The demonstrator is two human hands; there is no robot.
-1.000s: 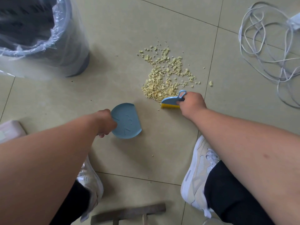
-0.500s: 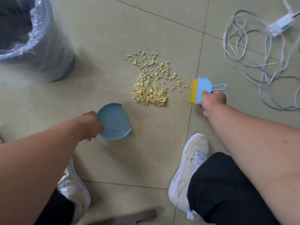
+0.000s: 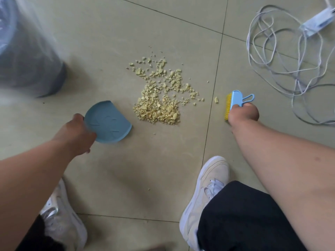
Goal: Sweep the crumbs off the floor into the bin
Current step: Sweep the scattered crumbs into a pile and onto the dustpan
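Note:
A heap of pale yellow crumbs [image 3: 159, 98] lies on the tiled floor in the middle of the view. One stray crumb [image 3: 216, 99] sits to its right, just left of the brush. My left hand [image 3: 78, 132] grips the back edge of a small blue dustpan [image 3: 108, 122], whose straight lip faces the heap from the lower left, a short gap away. My right hand [image 3: 242, 114] holds a small blue brush [image 3: 235, 99] with yellow bristles pointing left, down at the floor right of the heap. The dark bin [image 3: 27, 57], lined with clear plastic, stands at the far left.
A tangle of white cable [image 3: 282, 57] with a power adapter [image 3: 317, 24] lies on the floor at the upper right, close behind the brush. My two white shoes [image 3: 204, 194] [image 3: 61, 220] are planted below the heap. Tile joints cross the floor.
My right hand carried the brush from the heap's near edge out to its right side, then lowered it to the floor. The dustpan stays left of the heap.

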